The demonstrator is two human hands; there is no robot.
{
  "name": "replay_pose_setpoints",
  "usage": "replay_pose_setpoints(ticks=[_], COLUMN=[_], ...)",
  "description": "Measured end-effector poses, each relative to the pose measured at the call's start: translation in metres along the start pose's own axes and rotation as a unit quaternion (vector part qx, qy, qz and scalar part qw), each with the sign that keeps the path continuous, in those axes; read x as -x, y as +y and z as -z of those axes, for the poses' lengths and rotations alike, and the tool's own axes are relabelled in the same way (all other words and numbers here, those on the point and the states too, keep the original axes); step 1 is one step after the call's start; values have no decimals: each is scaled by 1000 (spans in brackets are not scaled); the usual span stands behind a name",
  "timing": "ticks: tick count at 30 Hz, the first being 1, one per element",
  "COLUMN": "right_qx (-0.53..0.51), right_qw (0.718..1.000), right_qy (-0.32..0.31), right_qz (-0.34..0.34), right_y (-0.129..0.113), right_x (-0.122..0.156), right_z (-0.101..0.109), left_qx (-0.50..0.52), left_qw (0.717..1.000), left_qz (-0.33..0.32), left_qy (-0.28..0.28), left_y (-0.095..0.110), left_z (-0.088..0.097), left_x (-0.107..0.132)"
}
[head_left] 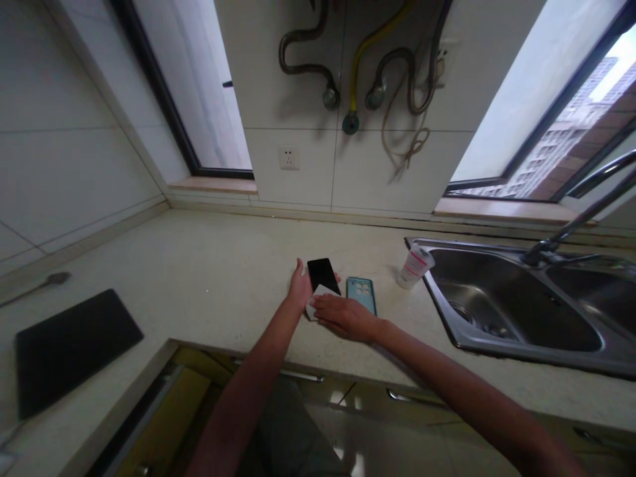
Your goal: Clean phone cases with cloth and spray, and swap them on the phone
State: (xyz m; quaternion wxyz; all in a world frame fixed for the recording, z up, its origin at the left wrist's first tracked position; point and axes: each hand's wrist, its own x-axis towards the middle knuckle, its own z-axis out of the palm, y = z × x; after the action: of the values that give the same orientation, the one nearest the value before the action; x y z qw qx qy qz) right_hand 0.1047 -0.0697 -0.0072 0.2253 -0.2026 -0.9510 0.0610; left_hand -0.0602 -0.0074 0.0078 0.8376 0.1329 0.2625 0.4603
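Note:
A black smartphone (322,273) lies screen up in my left hand (300,286), which holds it from beneath and along its left edge; fingertips show past its right side. My right hand (342,315) presses a white tissue or cloth (315,309) onto the phone's lower part, its fingers stretched together over it. Part of the phone is covered by the cloth and hand. Just right of the phone, a teal phone case (362,291) with camera cutouts rests on the counter, its lower left partly behind my right hand.
A clear plastic cup with red print (415,266) stands by the steel sink (442,324) on the right, under a chrome faucet (546,248). A black flat panel (77,351) lies on the left of the pale counter (199,278). Pipes (354,79) hang on the wall ahead.

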Motion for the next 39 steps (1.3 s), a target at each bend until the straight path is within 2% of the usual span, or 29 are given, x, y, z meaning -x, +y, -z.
replay_pose_setpoints(ticks=[4,9,14,18,22,29,31,33,36,39], right_qx=[-1,-11,-37,-39,-3,37,49,57,48,32], right_qw=[998,1000,996,986,977,963,965,974,988,992], right_qy=[20,25,27,72,83,101,89,73,48,42], right_qz=[53,-11,-76,-147,-197,-249,-243,-208,-140,-118], right_y=[5,22,27,30,42,69,68,62,49,38], right_x=[17,30,29,20,3,-35,-43,-48,-49,-44], right_z=[9,18,20,13,4,-1,-1,0,-1,-3], left_qx=[-8,-18,-7,-8,-18,-28,-25,-14,6,18], left_qw=[1000,999,999,999,998,997,995,996,999,999], left_qz=[11,20,30,41,47,61,75,80,49,43], left_qy=[-17,-25,-27,-31,-30,-49,-52,-45,-14,25], left_y=[-2,-4,-4,-7,-11,-12,-12,-12,-11,-7], left_z=[-2,-4,-3,0,-3,-11,-9,-6,-3,-3], left_x=[3,4,3,0,1,7,5,3,-1,-1])
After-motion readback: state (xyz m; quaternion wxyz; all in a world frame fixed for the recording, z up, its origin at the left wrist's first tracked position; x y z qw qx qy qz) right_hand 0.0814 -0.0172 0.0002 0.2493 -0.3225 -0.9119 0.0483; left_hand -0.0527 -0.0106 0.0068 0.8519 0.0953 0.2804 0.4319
